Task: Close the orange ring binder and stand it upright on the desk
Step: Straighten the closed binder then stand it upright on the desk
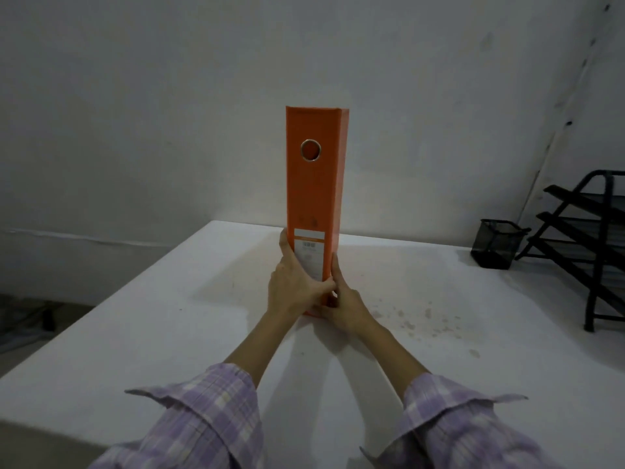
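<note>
I see the tall orange cardboard ring binder [316,198] closed and standing upright on the matte white desk [169,316], spine toward me: round metal-rimmed finger hole [310,150] high up, white rectangular label [309,253] low down. Left hand [292,282] wraps the spine's lower left edge, thumb across the front. Right hand [341,304] presses the lower right edge, fingers curled on it. Both grip the binder near its base. Plaid lilac cloth sleeves [209,421]. Far right: square black wire-mesh pen cup [495,243], beside a black tiered mesh-and-wire tray rack [588,245]. Speckled stains on the desk there.
</note>
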